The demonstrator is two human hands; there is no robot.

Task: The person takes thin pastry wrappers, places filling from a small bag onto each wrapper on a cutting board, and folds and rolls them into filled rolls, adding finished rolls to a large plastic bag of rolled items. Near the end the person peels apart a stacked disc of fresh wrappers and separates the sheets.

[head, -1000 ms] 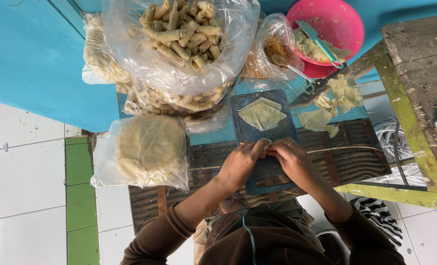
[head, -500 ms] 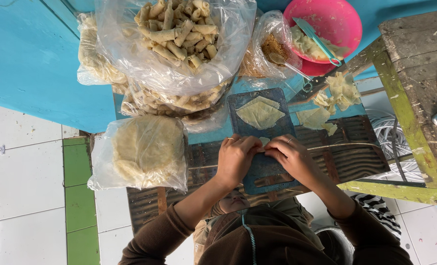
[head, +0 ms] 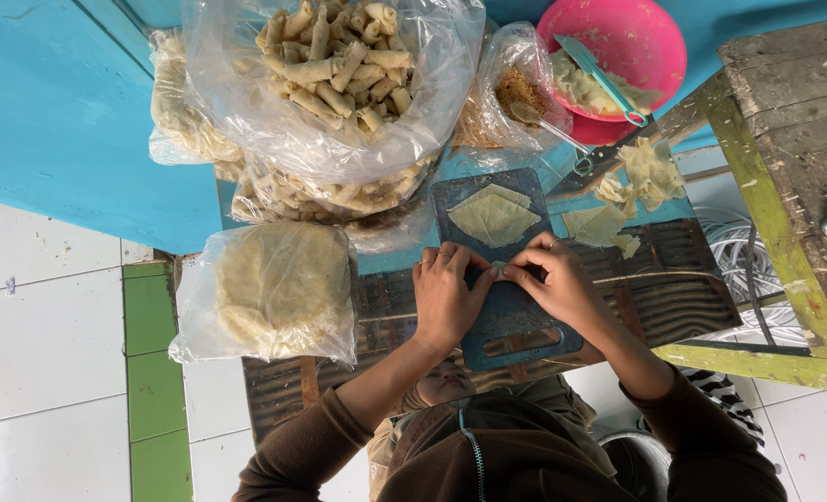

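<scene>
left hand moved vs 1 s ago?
Yes. The left hand has slid away from the person along the dark cutting board, nearer the flat wrapper lying at its far end.

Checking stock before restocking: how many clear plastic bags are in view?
4: big bag of rolls top centre, a bag at its left, filling bag beside the pink bowl, wrapper bag left of the left hand. More may be hidden.

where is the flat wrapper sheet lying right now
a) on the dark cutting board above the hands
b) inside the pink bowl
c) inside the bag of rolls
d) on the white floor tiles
a: the pale wrapper sheet lies flat on the dark cutting board, just beyond the left hand and right hand.
</scene>
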